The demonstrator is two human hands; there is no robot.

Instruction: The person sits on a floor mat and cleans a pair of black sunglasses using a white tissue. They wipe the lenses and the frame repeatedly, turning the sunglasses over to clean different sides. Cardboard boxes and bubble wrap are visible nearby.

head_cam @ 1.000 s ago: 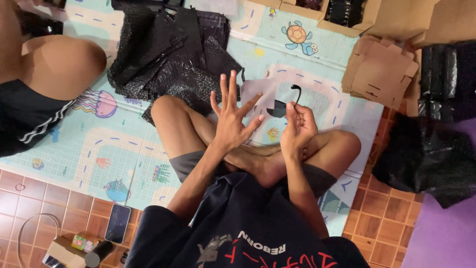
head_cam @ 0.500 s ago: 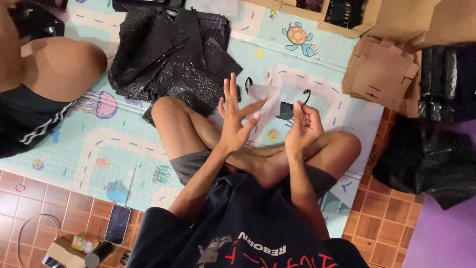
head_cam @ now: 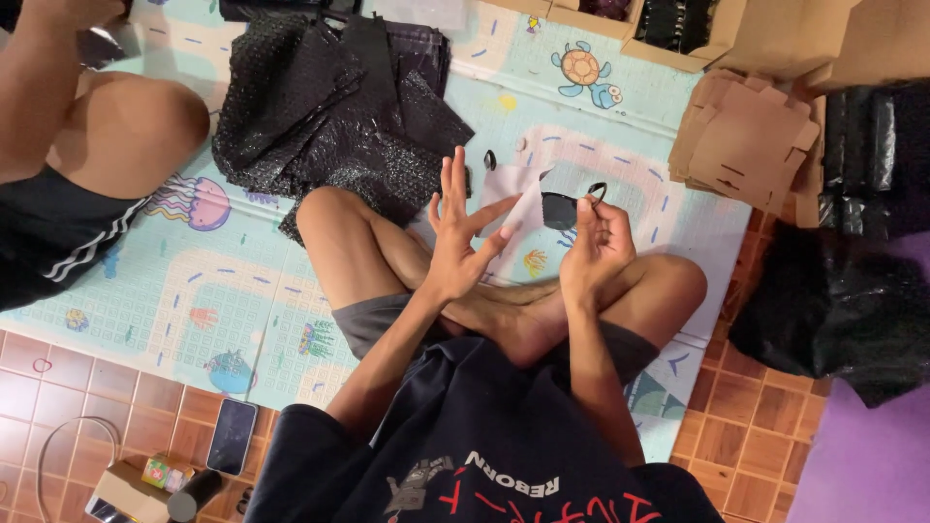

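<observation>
Counted one pair of dark sunglasses point(head_cam: 570, 206), one pale cloth point(head_cam: 511, 189), one pile of black bubble wrap point(head_cam: 329, 107) upper left, one stack of flat cardboard boxes point(head_cam: 741, 140) upper right, one phone point(head_cam: 233, 435) lower left.

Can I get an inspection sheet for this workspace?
Surface: play mat with road and sea-animal prints, laid on a brown tile floor.
Job's things: sunglasses and a pale cloth, both at the hands.
Clutter: black bubble wrap pile; flat cardboard stack; black bags; phone; small box.
Grippers: left hand open, fingers spread, thumb tip by the cloth; right hand pinches the sunglasses.
Cables: one thin loop on the tiles.
Surroundings: another person's leg at the mat's edge; open boxes with dark items.
</observation>
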